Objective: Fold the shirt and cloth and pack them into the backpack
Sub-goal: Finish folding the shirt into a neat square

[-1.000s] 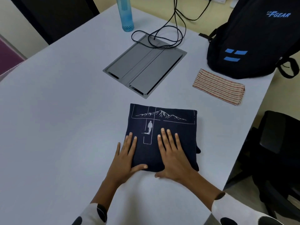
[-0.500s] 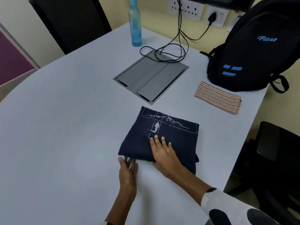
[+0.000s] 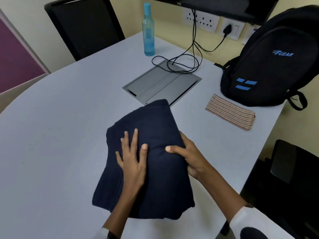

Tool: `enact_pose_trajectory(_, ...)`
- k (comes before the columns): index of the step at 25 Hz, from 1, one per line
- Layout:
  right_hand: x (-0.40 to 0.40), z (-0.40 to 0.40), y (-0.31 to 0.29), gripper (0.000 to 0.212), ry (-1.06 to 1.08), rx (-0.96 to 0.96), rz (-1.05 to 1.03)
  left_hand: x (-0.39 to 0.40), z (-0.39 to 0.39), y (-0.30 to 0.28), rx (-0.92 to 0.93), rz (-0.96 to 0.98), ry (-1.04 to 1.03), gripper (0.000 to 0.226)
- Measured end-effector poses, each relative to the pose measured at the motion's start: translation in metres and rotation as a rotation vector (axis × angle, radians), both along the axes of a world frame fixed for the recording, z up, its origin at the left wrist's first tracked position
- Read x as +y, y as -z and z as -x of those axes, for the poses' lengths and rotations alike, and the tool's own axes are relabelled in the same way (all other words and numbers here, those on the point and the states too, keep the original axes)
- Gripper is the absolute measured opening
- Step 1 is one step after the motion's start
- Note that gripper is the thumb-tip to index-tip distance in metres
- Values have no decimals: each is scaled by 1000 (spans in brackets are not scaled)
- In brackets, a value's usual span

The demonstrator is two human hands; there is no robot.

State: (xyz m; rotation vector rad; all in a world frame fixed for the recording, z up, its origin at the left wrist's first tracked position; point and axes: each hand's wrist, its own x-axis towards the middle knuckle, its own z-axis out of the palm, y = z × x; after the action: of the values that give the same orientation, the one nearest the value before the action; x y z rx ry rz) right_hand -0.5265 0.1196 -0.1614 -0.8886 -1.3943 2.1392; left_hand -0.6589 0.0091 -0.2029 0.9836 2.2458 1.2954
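**Folded navy shirt in both our hands, in front of the floor-box lid**

We hold the folded navy-blue cotton shirt (image 3: 155, 152) over the pale grey bench (image 3: 60, 135), its far edge just in front of the grey metal cable-box lid (image 3: 160, 85) set into the bench top; we take that lid as our landmark. Our left hand (image 3: 133, 161) lies flat on top of the shirt with its fingers (image 3: 135, 137) straight and spread wide, pressing the fabric. Our right hand (image 3: 191, 156) grips the shirt's right edge: the thumb sits on top of the cloth and the other fingers curl round the side, so they are mostly hidden. The shirt's plain side faces up, and whether its near edge touches the bench we cannot tell.

To the right of the lid lies the folded cream cloth with thin red stripes (image 3: 231, 112), flat on the bench. Beyond the cloth, further right of the lid, the black fabric backpack with blue markings (image 3: 269, 66) stands upright. Behind the lid stands a translucent blue plastic bottle (image 3: 148, 31), and black cables (image 3: 183, 64) loop across the lid's far corner and run up to the wall sockets (image 3: 202, 20).
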Motion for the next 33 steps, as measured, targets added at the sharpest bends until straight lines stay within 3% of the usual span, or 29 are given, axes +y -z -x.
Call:
enact_pose_trajectory(5, 58, -56, 64, 63, 83, -152, 202, 30, -26, 55, 182, 375, 244, 71)
enact_pose_trajectory(8, 94, -85, 83, 53, 107, -329, 87, 40, -40, 75, 346, 454, 378, 71)
enact_pose_trajectory(11, 103, -83, 93, 55, 89, -622, -299, 45, -52, 81, 444, 418, 395, 78)
enact_pose_trajectory(14, 75, -62, 107, 69, -97, -878, -875, 42, -53, 85, 384, 369, 398, 106)
enact_pose_trajectory(16, 48, -45, 116, 69, -189, -978, -1209, 38, -46, 88, 352, 370, 440, 122)
enact_pose_trajectory(18, 30, -26, 121, 61, -289, -968, -1412, 37, -35, 90, 314, 396, 503, 131)
enact_pose_trajectory(25, 77, 25, 134, 65, -388, -1058, -1390, 50, -25, 85, 289, 559, 572, 144)
enact_pose_trajectory(33, 119, 30, 132, 67, -461, -930, -1519, 94, -40, 84, 268, 643, 293, 146)
